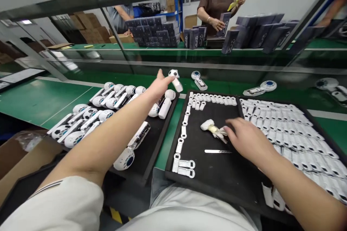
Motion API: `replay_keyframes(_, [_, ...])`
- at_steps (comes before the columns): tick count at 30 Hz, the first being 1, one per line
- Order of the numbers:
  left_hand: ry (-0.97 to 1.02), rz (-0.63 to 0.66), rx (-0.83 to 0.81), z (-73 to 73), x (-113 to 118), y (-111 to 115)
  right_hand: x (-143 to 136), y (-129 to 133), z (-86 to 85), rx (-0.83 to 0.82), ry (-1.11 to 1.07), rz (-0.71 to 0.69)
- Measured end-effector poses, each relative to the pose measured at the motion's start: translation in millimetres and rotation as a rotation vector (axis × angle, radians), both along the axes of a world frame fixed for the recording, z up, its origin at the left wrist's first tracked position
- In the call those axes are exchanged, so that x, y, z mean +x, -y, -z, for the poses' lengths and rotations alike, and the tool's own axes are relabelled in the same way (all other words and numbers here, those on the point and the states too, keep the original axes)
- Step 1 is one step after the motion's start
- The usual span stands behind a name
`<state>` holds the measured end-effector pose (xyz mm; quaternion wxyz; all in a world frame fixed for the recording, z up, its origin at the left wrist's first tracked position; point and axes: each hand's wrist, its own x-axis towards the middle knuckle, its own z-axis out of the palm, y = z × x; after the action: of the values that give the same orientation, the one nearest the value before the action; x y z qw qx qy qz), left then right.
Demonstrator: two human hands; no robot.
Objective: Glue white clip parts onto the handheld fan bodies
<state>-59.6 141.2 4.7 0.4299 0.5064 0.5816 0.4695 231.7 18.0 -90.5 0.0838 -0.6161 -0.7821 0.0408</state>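
Note:
My left hand [162,83] reaches over the green surface, its fingers at a white device with a football-patterned head [177,83]; the thumb side stands apart. My right hand [238,131] is over the right black tray [217,173], its fingertips at a crumpled white and yellowish cloth-like piece [213,129]. Whether those fingers grip it is blurred. Below the piece lies a flat metal tool [217,151]. Small white covers [184,131] line the tray's left and top edges, and many more [287,133] fill its right part.
On the left, a black tray [155,148] bears white round-headed devices [124,158]. More devices [200,81] lie along the green surface [146,77]. Metal frame bars cross overhead. Behind, one person [217,11] handles dark boxes [154,32]; another person's arm [123,14] shows.

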Motion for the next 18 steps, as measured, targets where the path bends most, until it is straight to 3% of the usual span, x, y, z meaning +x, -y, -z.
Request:
replay_keyframes(3, [-0.333, 0.049, 0.070, -2.1, -24.8, 31.9, -17.8, -50.0, -2.5, 0.018, 0.002, -0.127])
replay_keyframes(4, [-0.705, 0.096, 0.107, 3.1, -34.7, 51.6, -22.9, -66.7, -0.2, 0.010, 0.003, -0.184])
replay_keyframes(6, [-1.303, 0.087, 0.092, 21.7, -56.3, 97.5, -30.2, -95.2, 6.5, -0.015, 0.007, -0.285])
replay_keyframes(9, [-1.703, 0.051, -0.016, 59.6, -88.8, 167.7, -33.7, -120.6, 15.5, -0.048, 0.016, -0.357])
replay_keyframes(11, [-1.787, 0.013, -0.033, 80.9, -105.1, 206.2, -31.7, -127.7, 19.0, -0.060, 0.024, -0.375])
replay_keyframes(13, [-1.773, -0.049, -0.022, 91.9, -114.1, 233.1, -27.2, -130.7, 20.9, -0.066, 0.030, -0.384])
replay_keyframes(15, [-1.664, -0.097, 0.010, 89.8, -115.5, 247.5, -22.2, -132.0, 21.6, -0.075, 0.031, -0.380])
replay_keyframes(18, [-1.312, -0.207, 0.009, 68.5, -104.4, 250.7, -16.3, -130.9, 20.4, -0.088, 0.012, -0.345])
